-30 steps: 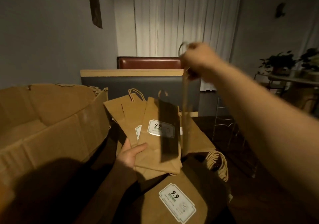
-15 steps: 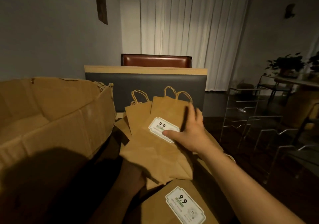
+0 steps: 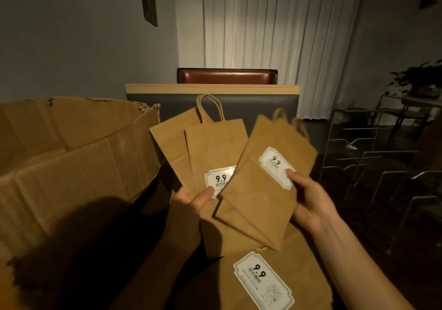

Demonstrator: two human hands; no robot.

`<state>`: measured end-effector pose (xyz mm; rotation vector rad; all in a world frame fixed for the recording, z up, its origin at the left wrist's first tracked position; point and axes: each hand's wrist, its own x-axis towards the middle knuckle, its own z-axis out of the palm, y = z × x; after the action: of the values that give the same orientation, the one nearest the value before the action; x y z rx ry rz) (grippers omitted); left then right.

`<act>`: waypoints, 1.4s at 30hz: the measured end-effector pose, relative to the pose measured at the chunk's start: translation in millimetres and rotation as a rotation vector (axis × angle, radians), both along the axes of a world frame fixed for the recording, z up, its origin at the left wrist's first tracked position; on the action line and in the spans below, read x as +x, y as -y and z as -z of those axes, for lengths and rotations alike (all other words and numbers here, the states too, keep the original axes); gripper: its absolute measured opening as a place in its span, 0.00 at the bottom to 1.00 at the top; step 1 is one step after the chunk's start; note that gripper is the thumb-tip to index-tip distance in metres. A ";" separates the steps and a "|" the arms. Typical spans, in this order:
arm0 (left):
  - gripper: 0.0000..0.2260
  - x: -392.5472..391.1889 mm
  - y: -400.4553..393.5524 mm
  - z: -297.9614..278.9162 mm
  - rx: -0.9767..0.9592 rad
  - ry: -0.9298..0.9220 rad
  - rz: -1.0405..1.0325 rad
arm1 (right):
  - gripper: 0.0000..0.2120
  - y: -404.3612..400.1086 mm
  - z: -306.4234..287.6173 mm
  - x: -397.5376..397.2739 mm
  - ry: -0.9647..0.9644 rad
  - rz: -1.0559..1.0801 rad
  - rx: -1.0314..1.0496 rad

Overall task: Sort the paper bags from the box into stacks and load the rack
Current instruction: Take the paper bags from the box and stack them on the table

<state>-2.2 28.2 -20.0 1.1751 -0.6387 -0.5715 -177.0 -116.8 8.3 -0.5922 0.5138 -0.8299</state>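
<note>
My right hand [image 3: 313,202] pinches the tilted bag [image 3: 260,190], thumb pressed on its white label [image 3: 276,167], fingers hidden behind the paper. My left hand [image 3: 189,210] grips the fanned bags [image 3: 205,152] near their lower edge, thumb beside their label [image 3: 218,181]; I count two there, possibly more behind. The tilted bag overlaps the fan and both are held in the air over a larger bag [image 3: 270,283] lying flat below, with the cardboard box [image 3: 71,156] just to the left.

Risks, as I judge them: each hold is a thumb pinch low on flat, slippery paper, so the fan could slide apart or a bag drop back toward the box if I loosen either thumb to square the stack. The twisted handles [image 3: 210,106] could snag one another as the tilted bag is laid onto the fan, skewing the pile.

Hard to make out: the tilted bag's label is motion-blurred. The box interior is in shadow, so the number of bags remaining cannot be told. The wire rack [image 3: 354,147] at right is dim and its lower tiers merge with the dark floor. The larger bag is cut off by the frame's bottom edge.
</note>
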 end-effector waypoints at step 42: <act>0.23 -46.3 -38.4 -82.6 0.189 0.031 0.494 | 0.18 -100.3 -66.8 -40.6 -0.329 0.212 -0.368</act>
<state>-48.6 66.7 62.6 1.2061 -0.9260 -1.0506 -217.5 -16.5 75.1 -1.0362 0.7391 -1.0456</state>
